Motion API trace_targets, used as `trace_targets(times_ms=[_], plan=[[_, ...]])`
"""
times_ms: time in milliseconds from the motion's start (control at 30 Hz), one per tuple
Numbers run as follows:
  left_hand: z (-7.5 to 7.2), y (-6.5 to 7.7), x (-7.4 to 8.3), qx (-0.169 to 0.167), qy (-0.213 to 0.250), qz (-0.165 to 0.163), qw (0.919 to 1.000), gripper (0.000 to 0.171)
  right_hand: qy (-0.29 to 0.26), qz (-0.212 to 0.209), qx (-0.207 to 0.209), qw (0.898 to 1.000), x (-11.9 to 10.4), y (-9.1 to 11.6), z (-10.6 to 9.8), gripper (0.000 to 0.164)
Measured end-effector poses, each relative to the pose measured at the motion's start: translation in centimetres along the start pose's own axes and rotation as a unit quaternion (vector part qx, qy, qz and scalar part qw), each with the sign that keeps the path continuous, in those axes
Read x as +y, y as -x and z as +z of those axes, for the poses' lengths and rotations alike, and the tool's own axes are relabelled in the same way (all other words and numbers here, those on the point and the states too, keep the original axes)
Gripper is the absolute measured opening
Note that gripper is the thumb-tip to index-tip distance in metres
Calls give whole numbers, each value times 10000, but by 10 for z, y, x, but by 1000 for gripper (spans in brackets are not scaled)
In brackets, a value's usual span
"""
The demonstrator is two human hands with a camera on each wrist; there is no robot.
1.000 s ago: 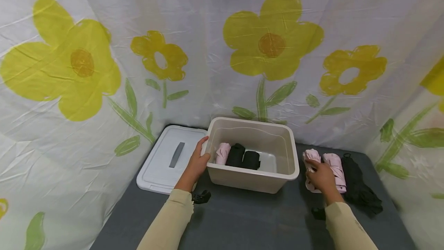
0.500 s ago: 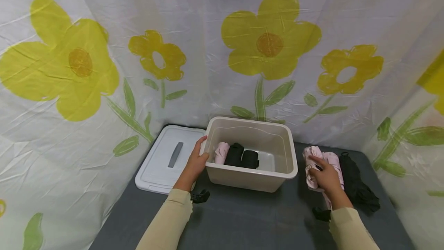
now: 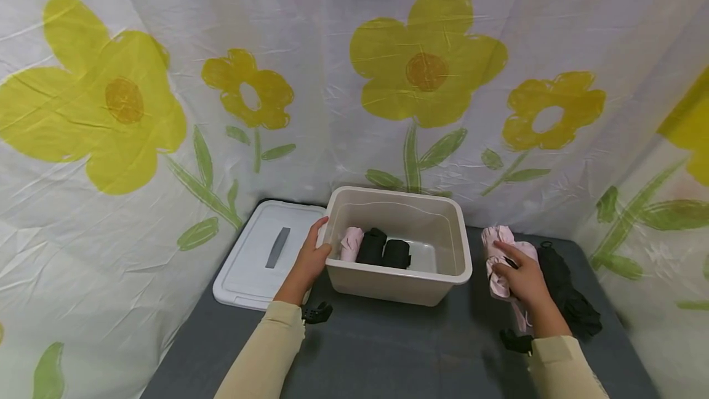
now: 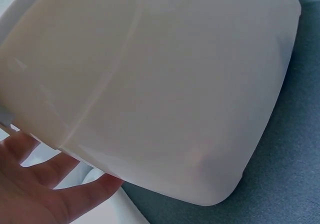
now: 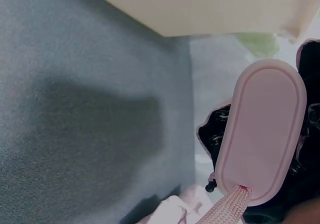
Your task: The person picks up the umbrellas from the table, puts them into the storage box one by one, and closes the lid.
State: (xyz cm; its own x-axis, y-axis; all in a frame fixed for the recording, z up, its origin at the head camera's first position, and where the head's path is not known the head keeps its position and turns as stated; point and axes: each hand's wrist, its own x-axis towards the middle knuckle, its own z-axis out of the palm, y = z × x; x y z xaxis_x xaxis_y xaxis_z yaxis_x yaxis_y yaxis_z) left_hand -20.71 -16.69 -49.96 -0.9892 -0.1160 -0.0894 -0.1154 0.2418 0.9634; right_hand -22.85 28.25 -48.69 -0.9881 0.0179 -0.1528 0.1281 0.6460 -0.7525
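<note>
Yellow-flowered sheeting [image 3: 324, 140] hangs behind a grey table [image 3: 388, 353] bearing a bin [image 3: 388, 284].

Diffuse, slightly dim light falls evenly on your left hand [image 3: 310, 257] and right hand [image 3: 523, 276], a soft shadow [image 3: 480, 300] darkening the table [image 3: 388, 356] left of the latter. Beyond both, muted glare streaks the wrinkled curtain [image 3: 327, 140]. Above your left fingers [image 4: 90, 196], faint highlights cross the bin [image 4: 175, 84] in that wrist's view; near your right, tiny glints dot black material [image 5: 311, 84] while a close, out-of-focus patch [image 5: 306, 215] blurs the corner.
</note>
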Motion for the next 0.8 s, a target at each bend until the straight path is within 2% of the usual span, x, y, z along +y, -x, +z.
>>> trace_targets(times_ms=[333, 500, 800], plan=[[0, -1, 1, -28, 48, -84, 9999, 67, -317, -268, 70, 9991, -14, 8, -7, 61], [1, -1, 1, -20, 68, -5, 10000, 67, -428, -469, 128, 9979, -25, 14, -10, 61], [1, 2, 3, -21, 233, -10, 9997, 66, -890, -600, 23, 9942, -42, 20, -13, 63]])
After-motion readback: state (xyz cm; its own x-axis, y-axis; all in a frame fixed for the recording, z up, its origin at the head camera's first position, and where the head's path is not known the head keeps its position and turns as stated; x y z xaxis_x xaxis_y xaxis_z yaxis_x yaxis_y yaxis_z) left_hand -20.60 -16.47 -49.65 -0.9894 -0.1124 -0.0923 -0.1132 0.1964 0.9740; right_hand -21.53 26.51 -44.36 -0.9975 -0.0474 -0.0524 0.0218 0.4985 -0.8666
